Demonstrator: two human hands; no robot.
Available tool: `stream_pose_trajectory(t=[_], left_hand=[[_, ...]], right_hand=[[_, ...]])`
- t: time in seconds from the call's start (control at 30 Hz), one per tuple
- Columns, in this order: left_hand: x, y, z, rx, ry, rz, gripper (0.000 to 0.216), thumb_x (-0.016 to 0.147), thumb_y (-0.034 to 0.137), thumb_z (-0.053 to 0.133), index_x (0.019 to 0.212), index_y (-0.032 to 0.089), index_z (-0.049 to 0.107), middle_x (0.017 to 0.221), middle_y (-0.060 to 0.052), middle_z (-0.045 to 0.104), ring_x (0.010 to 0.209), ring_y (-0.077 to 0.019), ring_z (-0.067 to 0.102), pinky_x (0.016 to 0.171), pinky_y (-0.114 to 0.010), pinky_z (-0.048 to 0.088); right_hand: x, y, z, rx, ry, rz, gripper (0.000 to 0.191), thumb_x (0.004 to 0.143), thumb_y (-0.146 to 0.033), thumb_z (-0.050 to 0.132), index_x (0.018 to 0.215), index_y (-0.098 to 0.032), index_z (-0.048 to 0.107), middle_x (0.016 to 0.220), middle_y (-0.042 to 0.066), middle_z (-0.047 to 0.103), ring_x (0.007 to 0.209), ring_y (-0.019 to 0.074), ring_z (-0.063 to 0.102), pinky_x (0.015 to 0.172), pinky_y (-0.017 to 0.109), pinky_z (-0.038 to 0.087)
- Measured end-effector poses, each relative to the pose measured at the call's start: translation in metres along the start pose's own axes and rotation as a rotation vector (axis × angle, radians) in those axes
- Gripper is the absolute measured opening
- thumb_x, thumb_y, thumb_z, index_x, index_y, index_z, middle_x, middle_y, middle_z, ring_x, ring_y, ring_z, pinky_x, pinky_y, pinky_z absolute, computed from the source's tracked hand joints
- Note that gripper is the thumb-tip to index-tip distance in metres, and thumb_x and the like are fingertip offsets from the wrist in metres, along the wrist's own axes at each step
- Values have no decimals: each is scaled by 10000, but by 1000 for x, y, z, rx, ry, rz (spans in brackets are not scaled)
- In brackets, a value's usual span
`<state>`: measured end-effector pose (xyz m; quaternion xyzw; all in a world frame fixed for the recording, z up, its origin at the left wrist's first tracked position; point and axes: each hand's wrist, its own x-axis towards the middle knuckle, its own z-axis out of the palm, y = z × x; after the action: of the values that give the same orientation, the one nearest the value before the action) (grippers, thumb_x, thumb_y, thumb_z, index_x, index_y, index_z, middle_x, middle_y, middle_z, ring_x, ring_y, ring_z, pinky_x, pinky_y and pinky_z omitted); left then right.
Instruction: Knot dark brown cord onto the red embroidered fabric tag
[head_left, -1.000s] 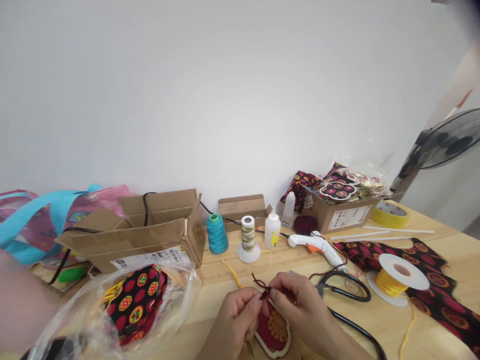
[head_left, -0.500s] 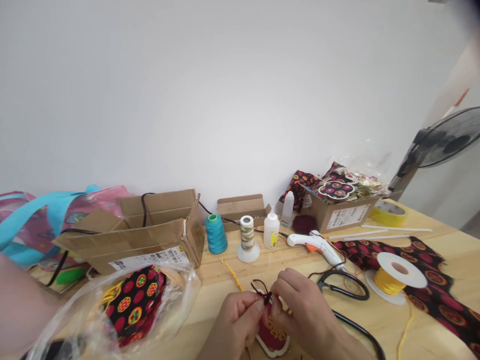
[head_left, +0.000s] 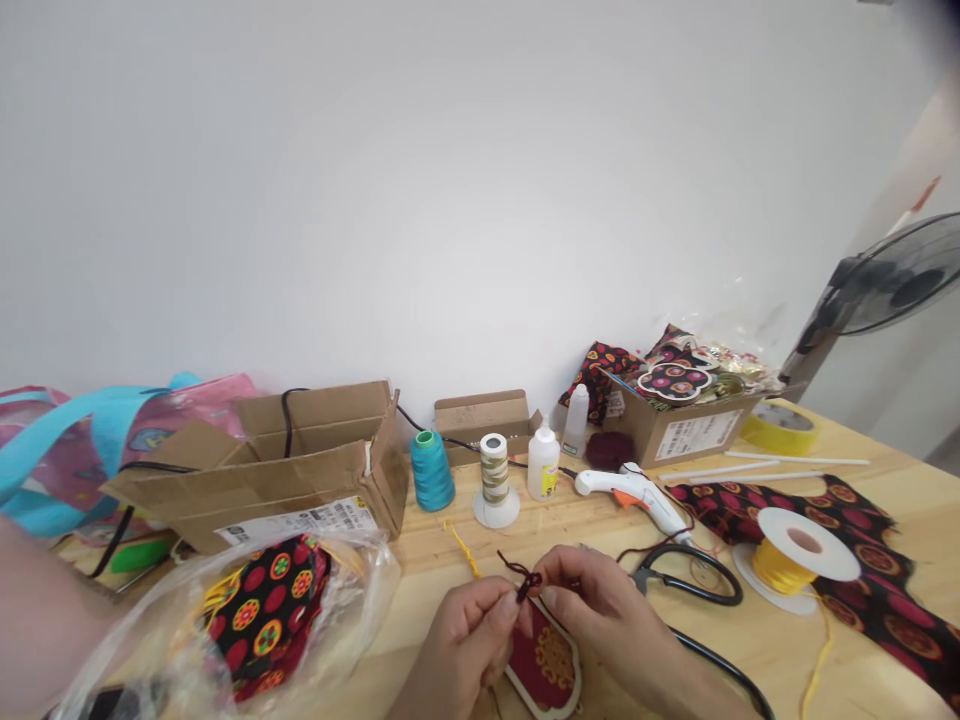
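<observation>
Both hands meet low in the middle of the view. My left hand [head_left: 471, 640] is closed, thumb and forefinger pinching a dark red cord [head_left: 529, 585] with a knot or loop in it. From the right, my right hand [head_left: 600, 615] pinches the same cord at the knot. Below the fingers lies a dark red fabric piece [head_left: 553, 655] with a gold pattern and a pale scalloped rim, partly covered by the hands. A short loose end of cord sticks up to the left of the knot.
Scissors [head_left: 694, 572] and a white glue gun [head_left: 637, 495] lie right of my hands, near a yellow cord spool [head_left: 787, 565]. Behind are thread cones [head_left: 433, 472], a glue bottle [head_left: 544, 465] and cardboard boxes [head_left: 255, 485]. A plastic bag of patterned fabric [head_left: 274, 610] lies left. Another person's arm [head_left: 45, 620] shows.
The open loop of cord above my fingers has become a tighter bundle with one loose end. My right hand has shifted slightly, and more of the red fabric piece shows.
</observation>
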<state>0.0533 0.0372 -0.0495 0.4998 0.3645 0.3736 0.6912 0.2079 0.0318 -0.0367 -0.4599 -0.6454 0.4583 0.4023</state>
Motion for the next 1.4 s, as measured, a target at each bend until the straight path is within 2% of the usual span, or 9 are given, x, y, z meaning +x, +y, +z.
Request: stream_pose_trajectory(t=[0.37, 0.43, 0.5, 0.6, 0.93, 1.03, 1.23, 1.3, 1.4], left_hand=[[0, -2, 2, 99, -4, -1, 347, 732, 477, 497, 622, 148, 492, 397, 110, 278, 370, -49, 174, 380, -217, 102], [-1, 0, 3, 127, 7, -4, 365, 717, 496, 501, 616, 145, 500, 397, 108, 278, 366, -48, 172, 379, -218, 99], [-1, 2, 3, 161, 13, -3, 378, 705, 503, 509, 596, 141, 502, 405, 100, 294, 373, -49, 185, 383, -219, 104], [-2, 3, 3, 197, -11, -17, 383, 712, 503, 499, 582, 143, 497, 408, 91, 307, 380, -52, 205, 386, -219, 112], [-2, 2, 1, 196, -56, -7, 365, 737, 463, 490, 558, 145, 480, 432, 81, 323, 388, -48, 210, 383, -215, 107], [-2, -1, 1, 167, -36, -8, 370, 728, 481, 493, 575, 143, 499, 387, 95, 309, 356, -43, 202, 368, -211, 105], [-2, -3, -1, -88, 80, -119, 369, 662, 499, 559, 742, 138, 556, 381, 115, 286, 355, -38, 156, 354, -180, 80], [-1, -2, -1, -42, 67, -76, 384, 644, 483, 595, 792, 129, 587, 388, 106, 318, 367, -41, 221, 363, -162, 153], [0, 1, 2, 92, 13, -1, 308, 688, 424, 586, 709, 120, 629, 480, 38, 491, 485, -80, 426, 489, -180, 338]], right_hand=[[0, 0, 3, -285, 87, -90, 210, 799, -173, 394, 663, -166, 555, 559, -14, 563, 511, 106, 489, 462, 183, 350], [0, 3, 5, -433, 157, -154, 183, 767, -140, 407, 639, -169, 534, 542, -15, 533, 491, 108, 467, 453, 192, 334], [1, 4, 6, -585, 241, -287, 165, 724, -100, 410, 608, -169, 505, 539, -12, 497, 495, 115, 451, 463, 205, 328], [0, 4, 8, -704, 279, -465, 167, 703, -69, 386, 609, -166, 485, 559, 5, 487, 522, 128, 451, 480, 216, 336], [2, 0, 3, -901, 264, -584, 193, 672, -21, 389, 596, -165, 492, 558, 21, 504, 527, 139, 441, 467, 223, 303], [2, 1, 2, -813, 240, -534, 181, 683, -40, 386, 610, -166, 494, 565, 17, 506, 530, 135, 449, 477, 220, 321], [-1, 0, -1, -429, 99, -177, 181, 764, -132, 394, 627, -176, 503, 511, -39, 486, 466, 92, 422, 434, 177, 311], [-1, 0, -1, -348, 73, -118, 173, 759, -136, 401, 630, -173, 510, 507, -45, 475, 462, 88, 408, 421, 173, 293], [0, 0, -1, -220, 53, -56, 154, 743, -155, 428, 609, -169, 502, 508, -45, 456, 478, 90, 398, 428, 177, 288]])
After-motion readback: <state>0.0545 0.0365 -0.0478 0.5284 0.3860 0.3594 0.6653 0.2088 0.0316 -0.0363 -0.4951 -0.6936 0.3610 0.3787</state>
